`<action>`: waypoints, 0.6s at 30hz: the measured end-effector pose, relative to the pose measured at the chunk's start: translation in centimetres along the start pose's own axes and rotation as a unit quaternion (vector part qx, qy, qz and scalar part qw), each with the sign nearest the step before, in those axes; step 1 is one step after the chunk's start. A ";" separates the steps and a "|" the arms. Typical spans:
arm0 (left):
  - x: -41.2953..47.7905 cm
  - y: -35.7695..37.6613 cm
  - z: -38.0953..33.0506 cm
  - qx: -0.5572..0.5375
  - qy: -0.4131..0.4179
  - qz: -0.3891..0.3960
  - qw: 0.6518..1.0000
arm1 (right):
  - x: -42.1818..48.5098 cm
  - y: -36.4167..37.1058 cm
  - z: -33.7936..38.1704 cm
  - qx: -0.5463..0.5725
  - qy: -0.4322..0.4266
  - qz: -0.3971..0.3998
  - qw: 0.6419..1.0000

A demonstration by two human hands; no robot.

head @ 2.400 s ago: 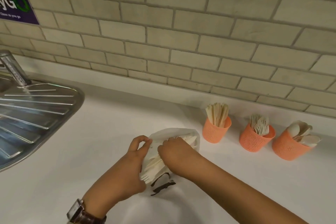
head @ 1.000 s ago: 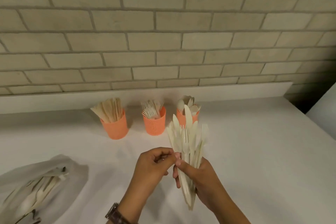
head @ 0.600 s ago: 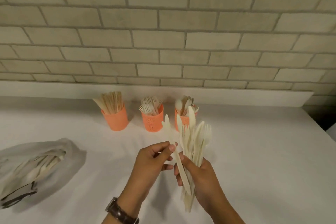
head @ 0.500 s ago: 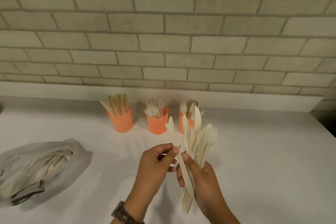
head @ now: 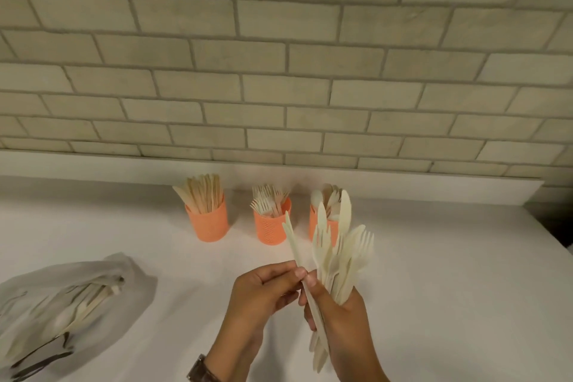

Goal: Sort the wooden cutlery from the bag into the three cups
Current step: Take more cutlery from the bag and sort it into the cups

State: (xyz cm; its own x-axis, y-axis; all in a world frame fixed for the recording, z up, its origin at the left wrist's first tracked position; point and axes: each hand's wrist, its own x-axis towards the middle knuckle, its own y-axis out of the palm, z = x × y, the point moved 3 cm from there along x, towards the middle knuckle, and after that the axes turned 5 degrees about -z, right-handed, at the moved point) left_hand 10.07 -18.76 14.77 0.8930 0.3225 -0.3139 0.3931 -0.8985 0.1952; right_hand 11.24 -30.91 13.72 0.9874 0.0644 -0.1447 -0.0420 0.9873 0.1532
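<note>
Piece [head: 294, 245] drawn off bundle [head: 338, 257] | left hand [head: 263, 298] fingers [head: 280, 270] pinch it (thumb, forefinger) | right hand [head: 344, 319] fingers [head: 311, 282] clasp bundle

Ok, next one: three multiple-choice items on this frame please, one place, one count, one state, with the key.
1. Where does the bag lie? A) on the counter, at the view's left B) in a drawer C) on a shelf
2. How many orange cups stand there? A) two B) three C) four
3. What is the left hand doing? A) lying flat B) pinching one piece C) reaching into the bag

1 A, it lies on the counter at left. 2 B, left cup, middle cup and right cup form a row. 3 B, it pinches a single piece beside the bundle the right hand grips.
</note>
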 end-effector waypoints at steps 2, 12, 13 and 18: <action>0.1 -0.1 0.1 0.000 0.001 0.005 1.000 | -0.1 0.2 -0.2 -0.004 0.004 -0.008 1.000; -0.6 -0.9 -0.3 -0.024 0.045 -0.052 0.997 | 0.0 -0.4 -0.6 0.018 0.036 -0.040 0.998; -0.6 -0.9 -0.4 -0.027 0.043 -0.051 0.997 | 0.0 -0.4 -0.6 0.015 0.033 -0.042 0.998; -0.8 -0.7 -0.3 -0.033 0.038 -0.042 0.998 | -0.5 -0.3 -0.5 -0.010 0.009 -0.044 0.999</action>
State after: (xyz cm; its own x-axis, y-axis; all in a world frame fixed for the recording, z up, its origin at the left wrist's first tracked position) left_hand 9.13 -18.29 15.14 0.8698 0.4193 -0.2599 0.4779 -0.8469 0.2330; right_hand 10.71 -31.15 13.28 0.9846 -0.0200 -0.1739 0.0411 0.9921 0.1188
